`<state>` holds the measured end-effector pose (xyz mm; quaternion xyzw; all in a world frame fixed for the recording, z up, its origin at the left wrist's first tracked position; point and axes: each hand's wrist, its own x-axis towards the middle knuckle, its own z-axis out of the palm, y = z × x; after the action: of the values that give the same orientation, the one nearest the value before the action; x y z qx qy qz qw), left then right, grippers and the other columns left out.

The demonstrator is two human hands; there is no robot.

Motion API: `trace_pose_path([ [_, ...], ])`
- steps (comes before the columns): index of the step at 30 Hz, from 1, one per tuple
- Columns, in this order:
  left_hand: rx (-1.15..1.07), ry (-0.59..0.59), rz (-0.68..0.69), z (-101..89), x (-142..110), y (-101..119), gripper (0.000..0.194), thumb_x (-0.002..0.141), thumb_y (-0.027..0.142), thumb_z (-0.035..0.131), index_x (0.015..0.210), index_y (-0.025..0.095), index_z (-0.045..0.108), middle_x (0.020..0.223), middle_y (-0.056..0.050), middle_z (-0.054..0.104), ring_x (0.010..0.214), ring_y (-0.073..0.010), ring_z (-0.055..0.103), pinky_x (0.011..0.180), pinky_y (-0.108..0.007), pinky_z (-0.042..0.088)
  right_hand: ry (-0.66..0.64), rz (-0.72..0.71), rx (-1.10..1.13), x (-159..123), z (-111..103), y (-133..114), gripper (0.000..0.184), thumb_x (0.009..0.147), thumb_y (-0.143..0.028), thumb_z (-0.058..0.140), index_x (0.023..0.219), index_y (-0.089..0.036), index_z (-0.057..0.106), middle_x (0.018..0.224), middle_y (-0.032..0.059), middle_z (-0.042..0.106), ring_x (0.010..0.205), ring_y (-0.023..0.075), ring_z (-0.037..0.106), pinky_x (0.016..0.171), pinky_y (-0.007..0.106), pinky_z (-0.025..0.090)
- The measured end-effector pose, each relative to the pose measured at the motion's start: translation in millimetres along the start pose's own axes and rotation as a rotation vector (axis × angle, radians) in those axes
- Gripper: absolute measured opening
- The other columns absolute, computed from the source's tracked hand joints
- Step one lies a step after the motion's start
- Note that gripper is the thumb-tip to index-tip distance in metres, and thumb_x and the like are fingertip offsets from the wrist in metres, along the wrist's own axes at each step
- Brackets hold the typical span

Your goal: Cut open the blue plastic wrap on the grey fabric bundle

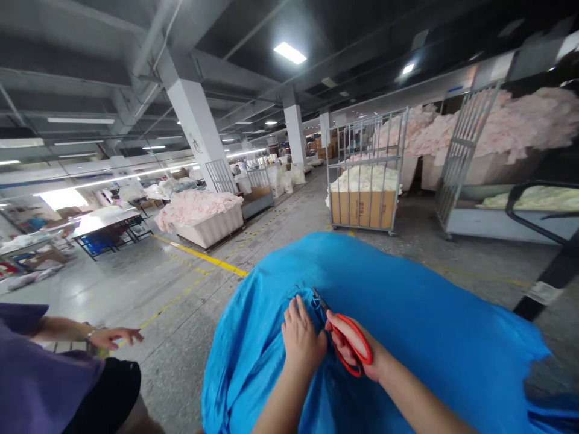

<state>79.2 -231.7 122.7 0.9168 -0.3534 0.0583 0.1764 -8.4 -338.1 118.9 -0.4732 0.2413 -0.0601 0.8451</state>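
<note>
A large, stuffed bright-blue bag fills the lower middle of the view. My left hand rests on its top with the fingers curled down, pinching the blue fabric. Just to its right, my right hand is closed through the handles of red scissors. Their blades point up and left at the bunched fabric beside my left fingers.
Another person in a purple top stands at the lower left, one hand stretched out. Wire cage carts and bins of pale pink and white stuffing stand on the concrete floor. A yellow floor line runs across.
</note>
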Motion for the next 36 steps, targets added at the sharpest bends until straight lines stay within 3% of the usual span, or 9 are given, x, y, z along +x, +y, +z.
trace_pose_path([
  [3, 0.039, -0.075, -0.013, -15.4, 35, -1, 0.044, 0.077, 0.009, 0.042, 0.119, 0.008, 0.057, 0.114, -0.020, 0.063, 0.108, -0.0352, 0.058, 0.091, -0.049, 0.045, -0.017, 0.028, 0.011, -1, -3, 0, 0.035, 0.087, -0.052, 0.056, 0.082, -0.018, 0.053, 0.050, -0.0088, 0.043, 0.033, 0.0024, 0.030, 0.031, 0.015, 0.019],
  [5, 0.030, -0.073, 0.003, -20.3, 42, -8, 0.037, 0.077, 0.004, 0.037, 0.101, 0.012, 0.064, 0.100, -0.015, 0.065, 0.097, -0.0285, 0.062, 0.087, -0.040, 0.046, -0.032, 0.098, 0.007, -3, -5, 2, 0.035, 0.088, -0.052, 0.054, 0.084, -0.017, 0.054, 0.050, -0.0080, 0.045, 0.034, 0.0030, 0.031, 0.032, 0.015, 0.021],
  [9, -0.007, -0.042, 0.011, -23.4, 37, -16, 0.035, 0.079, 0.004, 0.038, 0.104, 0.013, 0.061, 0.103, -0.012, 0.063, 0.099, -0.0234, 0.060, 0.088, -0.031, 0.044, -0.091, 0.188, 0.035, -6, -8, 1, 0.039, 0.087, -0.056, 0.053, 0.084, -0.017, 0.055, 0.053, -0.0057, 0.048, 0.039, 0.0052, 0.040, 0.036, 0.016, 0.028],
  [16, -0.078, -0.006, -0.029, -25.4, 34, -13, 0.037, 0.077, 0.003, 0.038, 0.104, 0.014, 0.062, 0.102, -0.011, 0.062, 0.096, -0.0219, 0.060, 0.084, -0.029, 0.043, -0.161, 0.293, 0.035, -18, -20, -8, 0.044, 0.086, -0.059, 0.051, 0.084, -0.016, 0.057, 0.056, -0.0033, 0.051, 0.040, 0.0064, 0.043, 0.036, 0.017, 0.031],
  [20, -0.101, 0.003, -0.029, -25.8, 33, -12, 0.037, 0.077, 0.003, 0.038, 0.102, 0.014, 0.062, 0.102, -0.011, 0.061, 0.096, -0.0229, 0.060, 0.084, -0.031, 0.042, -0.142, 0.238, 0.038, -4, -14, -11, 0.045, 0.088, -0.059, 0.049, 0.082, -0.015, 0.057, 0.055, -0.0038, 0.050, 0.038, 0.0059, 0.042, 0.035, 0.017, 0.032],
  [27, -0.153, 0.011, -0.027, -28.6, 33, -14, 0.033, 0.076, 0.004, 0.038, 0.095, 0.016, 0.063, 0.096, -0.009, 0.062, 0.091, -0.0209, 0.061, 0.081, -0.030, 0.043, -0.062, 0.215, 0.059, 30, 5, -18, 0.043, 0.089, -0.057, 0.052, 0.079, -0.015, 0.054, 0.049, -0.0064, 0.045, 0.033, 0.0020, 0.030, 0.032, 0.014, 0.017],
  [29, -0.178, 0.014, -0.034, -28.7, 32, -14, 0.035, 0.075, 0.004, 0.039, 0.095, 0.017, 0.063, 0.095, -0.007, 0.062, 0.090, -0.0196, 0.061, 0.080, -0.029, 0.043, -0.088, 0.217, 0.075, 27, 1, -16, 0.044, 0.088, -0.058, 0.052, 0.080, -0.015, 0.055, 0.049, -0.0060, 0.046, 0.033, 0.0020, 0.031, 0.032, 0.014, 0.018],
  [33, -0.248, 0.032, -0.063, -30.3, 31, -13, 0.037, 0.073, 0.003, 0.040, 0.095, 0.018, 0.064, 0.095, -0.006, 0.063, 0.088, -0.0190, 0.061, 0.081, -0.029, 0.043, -0.172, 0.292, 0.084, 21, -10, -20, 0.048, 0.085, -0.063, 0.051, 0.083, -0.016, 0.056, 0.054, -0.0034, 0.051, 0.038, 0.0060, 0.041, 0.034, 0.017, 0.029],
  [36, -0.295, 0.033, -0.077, -33.3, 30, -13, 0.036, 0.071, 0.002, 0.040, 0.093, 0.018, 0.064, 0.092, -0.006, 0.063, 0.087, -0.0186, 0.061, 0.080, -0.029, 0.043, -0.188, 0.343, 0.046, 20, -13, -32, 0.048, 0.088, -0.061, 0.048, 0.079, -0.014, 0.056, 0.050, -0.0044, 0.047, 0.035, 0.0039, 0.036, 0.032, 0.015, 0.023],
])
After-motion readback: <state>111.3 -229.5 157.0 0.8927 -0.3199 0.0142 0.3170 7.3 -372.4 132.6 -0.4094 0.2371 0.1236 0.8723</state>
